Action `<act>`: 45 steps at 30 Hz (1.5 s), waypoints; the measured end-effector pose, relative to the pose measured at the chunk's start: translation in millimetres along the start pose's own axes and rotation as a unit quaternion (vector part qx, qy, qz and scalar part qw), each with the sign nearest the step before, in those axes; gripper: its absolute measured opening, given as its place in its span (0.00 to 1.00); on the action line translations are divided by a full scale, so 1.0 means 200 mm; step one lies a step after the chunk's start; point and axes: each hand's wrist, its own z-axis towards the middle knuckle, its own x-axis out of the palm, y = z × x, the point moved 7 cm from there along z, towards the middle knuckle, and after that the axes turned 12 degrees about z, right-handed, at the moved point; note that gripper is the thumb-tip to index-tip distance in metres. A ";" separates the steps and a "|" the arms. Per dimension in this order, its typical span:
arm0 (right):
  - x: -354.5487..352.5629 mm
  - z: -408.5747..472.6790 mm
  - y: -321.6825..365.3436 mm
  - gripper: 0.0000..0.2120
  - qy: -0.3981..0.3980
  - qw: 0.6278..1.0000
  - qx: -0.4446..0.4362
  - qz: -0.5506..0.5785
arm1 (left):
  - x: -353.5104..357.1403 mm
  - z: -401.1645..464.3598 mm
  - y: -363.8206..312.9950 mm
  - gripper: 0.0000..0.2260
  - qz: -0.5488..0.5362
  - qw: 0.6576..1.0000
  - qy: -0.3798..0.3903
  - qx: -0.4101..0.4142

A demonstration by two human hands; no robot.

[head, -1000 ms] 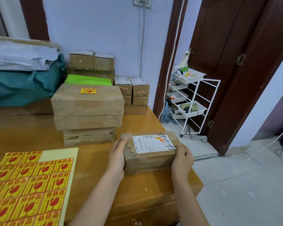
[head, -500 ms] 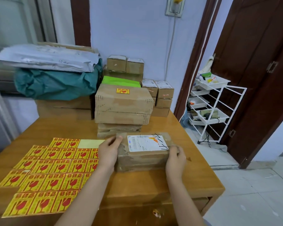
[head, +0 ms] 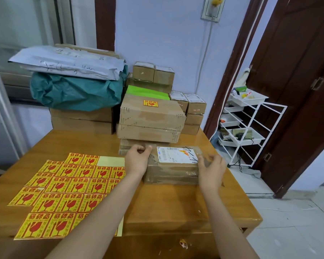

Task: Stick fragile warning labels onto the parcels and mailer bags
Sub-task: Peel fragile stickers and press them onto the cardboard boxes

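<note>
A wooden worktop (head: 166, 206) with a glossy honey-coloured top is standing against a pale lilac wall (head: 157, 34), and a small taped parcel (head: 173, 165) is lying near its right half, its white shipping slip facing up. The left hand (head: 137, 158) is resting against the parcel's left end with the fingers loosely curled, the thumb touching the top edge; its grip is relaxed and holding nothing. The right hand (head: 211, 168) is sitting at the parcel's right end, fingers bent over the top corner; whether that grip is actually clasping the parcel cannot be told.

Sheets of fragile labels (head: 64, 191), yellow with red glass symbols, are lying flat on the worktop's left side, partly under the left forearm. Just behind the parcel a stack of larger boxes (head: 150, 124) is rising, the top one already wearing a yellow label (head: 150, 103). Smaller cartons (head: 192, 111) are piling up against the wall to the right of it. At the back left, grey mailer bags (head: 67, 62) are lying over a teal bundle (head: 77, 92) on more boxes.

To the right, a white wire rack (head: 251, 128) with trays is standing on the pale tiled floor (head: 292, 230) beside a dark brown door (head: 297, 90).
</note>
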 end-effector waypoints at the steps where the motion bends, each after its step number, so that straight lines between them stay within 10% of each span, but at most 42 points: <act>1: -0.01 -0.01 0.03 0.15 -0.017 0.998 -0.039 -0.049 | 0.00 0.00 -0.01 0.10 0.010 1.000 -0.001 0.005; 7: 0.09 -0.26 0.30 0.11 0.042 0.956 -0.292 -0.009 | -0.12 0.00 -0.01 0.09 0.069 0.996 -0.029 0.048; 17: 0.63 -0.72 0.46 0.14 0.425 0.871 -0.231 0.087 | -0.60 0.08 0.13 0.07 0.214 0.970 -0.065 0.100; 29: 1.22 -0.70 0.58 0.17 0.494 0.850 -0.178 0.048 | -0.78 0.36 0.38 0.18 0.404 0.907 0.009 0.116; 45: 1.53 -0.73 0.62 0.18 0.503 0.821 -0.264 -0.061 | -0.82 0.40 0.50 0.13 0.349 0.934 -0.012 0.077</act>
